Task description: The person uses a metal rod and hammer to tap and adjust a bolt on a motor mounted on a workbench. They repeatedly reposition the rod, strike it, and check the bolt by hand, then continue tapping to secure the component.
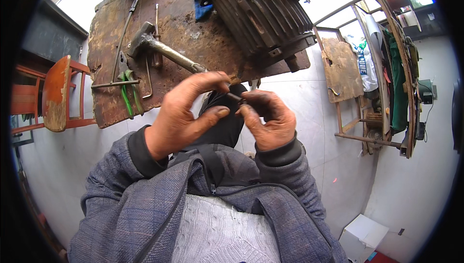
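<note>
Over my lap, my right hand [268, 118] pinches a small dark bolt-like piece [234, 97] between thumb and fingertips. My left hand [186, 108] is beside it, thumb and forefinger spread apart. Its fingertips are near the free end of the piece; whether they touch it I cannot tell. Just beyond my hands is a worn wooden workbench [108, 33]. On it lie a hammer [169, 52], pliers with green handles [126, 89], a screwdriver [157, 55] and a bent metal rod [148, 77]. A finned motor housing [261, 14] stands at the bench's right.
A blue cloth [203, 7] lies against the motor housing. To the left is a wooden chair [57, 94]. A metal rack [406, 69] with cloth and bags stands on the right, beside a wooden board [342, 69]. A white box [365, 231] sits on the floor, lower right.
</note>
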Available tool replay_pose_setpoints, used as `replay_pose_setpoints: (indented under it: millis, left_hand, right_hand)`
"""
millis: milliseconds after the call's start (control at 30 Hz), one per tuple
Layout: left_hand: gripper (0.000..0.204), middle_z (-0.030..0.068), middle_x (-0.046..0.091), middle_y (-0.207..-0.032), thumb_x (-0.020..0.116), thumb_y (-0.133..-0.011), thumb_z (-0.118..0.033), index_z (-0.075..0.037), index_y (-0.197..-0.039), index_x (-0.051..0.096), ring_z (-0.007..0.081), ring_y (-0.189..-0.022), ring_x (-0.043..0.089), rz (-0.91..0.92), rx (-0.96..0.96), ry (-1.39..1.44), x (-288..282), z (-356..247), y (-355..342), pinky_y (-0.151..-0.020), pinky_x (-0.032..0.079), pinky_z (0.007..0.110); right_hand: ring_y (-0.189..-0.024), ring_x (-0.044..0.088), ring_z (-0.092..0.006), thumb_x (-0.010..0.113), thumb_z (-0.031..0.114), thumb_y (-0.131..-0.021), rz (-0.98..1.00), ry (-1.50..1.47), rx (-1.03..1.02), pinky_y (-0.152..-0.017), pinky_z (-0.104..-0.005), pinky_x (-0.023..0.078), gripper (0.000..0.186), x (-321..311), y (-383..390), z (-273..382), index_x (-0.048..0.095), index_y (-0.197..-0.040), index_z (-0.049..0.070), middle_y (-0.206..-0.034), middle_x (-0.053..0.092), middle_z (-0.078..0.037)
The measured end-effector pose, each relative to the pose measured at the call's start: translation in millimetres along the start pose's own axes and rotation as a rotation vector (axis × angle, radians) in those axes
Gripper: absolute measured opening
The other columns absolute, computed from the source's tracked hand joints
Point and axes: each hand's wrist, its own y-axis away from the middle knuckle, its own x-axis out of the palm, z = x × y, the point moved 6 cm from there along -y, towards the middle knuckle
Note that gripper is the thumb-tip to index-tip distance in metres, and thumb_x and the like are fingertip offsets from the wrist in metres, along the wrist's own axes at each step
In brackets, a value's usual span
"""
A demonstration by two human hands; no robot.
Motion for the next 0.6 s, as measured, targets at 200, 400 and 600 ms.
replay_pose_setpoints:
  millis: [200, 400, 600]
  left_hand:
    - [0.021, 0.0145, 0.071, -0.106, 0.075, -0.087, 0.002, -0.001, -0.107, 0.071, 0.0288, -0.099, 0.071, 0.134, -0.002, -0.121, 7.4, 0.7, -9.7, -0.086, 0.057, 0.036]
    - [0.021, 0.0134, 0.071, -0.103, 0.074, -0.086, 0.005, 0.001, -0.106, 0.070, 0.0264, -0.096, 0.071, 0.156, -0.101, -0.033, 9.5, 5.1, -10.1, -0.085, 0.056, 0.034]
    - [0.018, 0.0141, 0.071, -0.109, 0.073, -0.088, 0.006, 0.002, -0.106, 0.070, 0.0234, -0.103, 0.070, 0.225, -0.140, -0.053, 15.3, 2.9, -13.9, -0.090, 0.056, 0.034]
  right_hand:
    - [-0.090, 0.069, -0.0118, 0.073, 0.001, -0.094, -0.024, -0.105, -0.016, -0.081, -0.0259, 0.057, 0.022, 8.3, -2.2, 2.9, 0.068, -0.115, -0.004, -0.104, 0.073, -0.009]
    - [-0.101, 0.070, -0.0140, 0.074, -0.002, -0.092, 0.020, -0.024, -0.067, -0.091, -0.0279, 0.057, 0.028, 8.1, -3.2, 1.7, 0.067, -0.119, -0.003, -0.110, 0.072, -0.009]
    - [-0.096, 0.071, -0.0150, 0.078, 0.001, -0.090, 0.051, -0.030, -0.113, -0.086, -0.0289, 0.057, 0.027, 1.5, -6.4, -5.8, 0.068, -0.116, -0.003, -0.106, 0.072, -0.010]
